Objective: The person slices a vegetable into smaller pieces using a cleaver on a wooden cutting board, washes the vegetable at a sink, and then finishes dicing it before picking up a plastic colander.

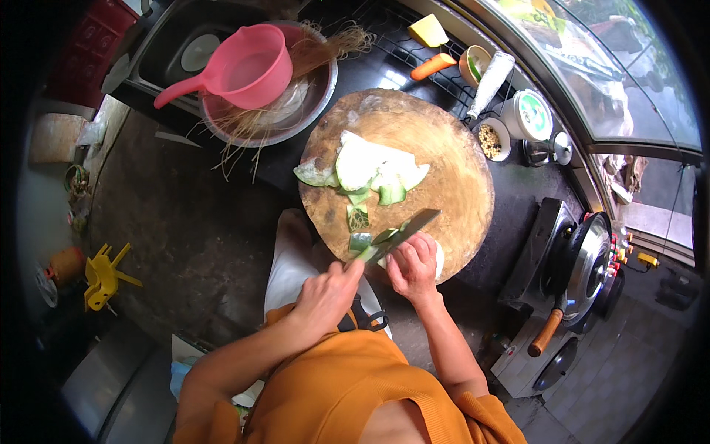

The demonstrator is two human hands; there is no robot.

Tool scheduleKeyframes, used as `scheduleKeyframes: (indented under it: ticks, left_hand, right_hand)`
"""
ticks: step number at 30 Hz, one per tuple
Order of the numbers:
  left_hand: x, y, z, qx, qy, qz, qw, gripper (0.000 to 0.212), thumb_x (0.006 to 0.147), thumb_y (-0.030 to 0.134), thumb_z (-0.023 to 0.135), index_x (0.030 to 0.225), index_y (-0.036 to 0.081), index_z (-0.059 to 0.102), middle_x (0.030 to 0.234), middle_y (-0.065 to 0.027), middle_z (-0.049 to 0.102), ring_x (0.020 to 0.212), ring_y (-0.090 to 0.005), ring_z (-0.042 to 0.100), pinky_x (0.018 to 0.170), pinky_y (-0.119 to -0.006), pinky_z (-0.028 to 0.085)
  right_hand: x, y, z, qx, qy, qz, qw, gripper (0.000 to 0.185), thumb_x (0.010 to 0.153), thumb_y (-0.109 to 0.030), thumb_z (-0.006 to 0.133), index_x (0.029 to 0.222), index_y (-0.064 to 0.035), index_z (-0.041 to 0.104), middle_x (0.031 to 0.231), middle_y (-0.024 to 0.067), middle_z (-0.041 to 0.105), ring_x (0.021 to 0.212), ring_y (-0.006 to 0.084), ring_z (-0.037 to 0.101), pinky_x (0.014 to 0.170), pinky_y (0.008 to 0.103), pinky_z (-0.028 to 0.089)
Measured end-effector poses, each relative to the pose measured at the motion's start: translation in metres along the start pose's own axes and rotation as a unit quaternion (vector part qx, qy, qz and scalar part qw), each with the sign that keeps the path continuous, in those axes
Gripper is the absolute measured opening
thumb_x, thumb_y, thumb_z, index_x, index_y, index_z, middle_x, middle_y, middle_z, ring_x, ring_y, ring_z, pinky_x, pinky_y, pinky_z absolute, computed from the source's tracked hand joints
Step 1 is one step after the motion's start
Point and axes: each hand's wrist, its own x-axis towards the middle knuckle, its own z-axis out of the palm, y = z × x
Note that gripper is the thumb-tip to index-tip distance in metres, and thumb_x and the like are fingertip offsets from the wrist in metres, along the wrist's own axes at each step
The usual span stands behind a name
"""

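In my left hand is a kitchen knife, its blade slanting up and right over the round wooden chopping block. Green peel lies against the blade's left side. My right hand grips a white-fleshed gourd piece at the block's near edge, mostly hidden by the fingers. Beyond the blade lie larger chunks of white gourd flesh with green rind. Strips of green peel are scattered at the block's left side.
A pink dipper rests on a metal basin holding dry strands, beside the sink. Behind the block are a carrot, a yellow block, bowls and a white tub. A lidded wok stands on a stove at right.
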Motion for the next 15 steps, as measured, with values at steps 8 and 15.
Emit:
scheduleKeyframes:
  ticks: [8, 15]
  left_hand:
    - [0.036, -0.024, 0.002, -0.074, 0.022, 0.025, 0.997, 0.013, 0.091, 0.014, 0.054, 0.097, 0.005, 0.047, 0.069, -0.0198, 0.060, 0.065, -0.0386, 0.064, 0.057, -0.050, 0.052]
    - [0.048, -0.016, -0.021, -0.063, 0.046, 0.042, 0.996, 0.015, 0.091, 0.015, 0.055, 0.099, 0.004, 0.049, 0.071, -0.0204, 0.060, 0.065, -0.0402, 0.063, 0.057, -0.051, 0.051]
  right_hand:
    - [0.012, 0.001, -0.025, -0.058, -0.089, -0.009, 0.994, 0.053, 0.066, -0.027, 0.077, 0.113, -0.0091, 0.058, 0.120, 0.0142, 0.053, 0.113, 0.0353, 0.050, 0.094, 0.0473, 0.039]
    - [-0.013, 0.010, -0.013, -0.103, -0.046, 0.128, 0.985, 0.077, 0.063, -0.037, 0.081, 0.128, -0.0113, 0.049, 0.130, 0.0200, 0.046, 0.118, 0.0391, 0.045, 0.099, 0.0511, 0.035]
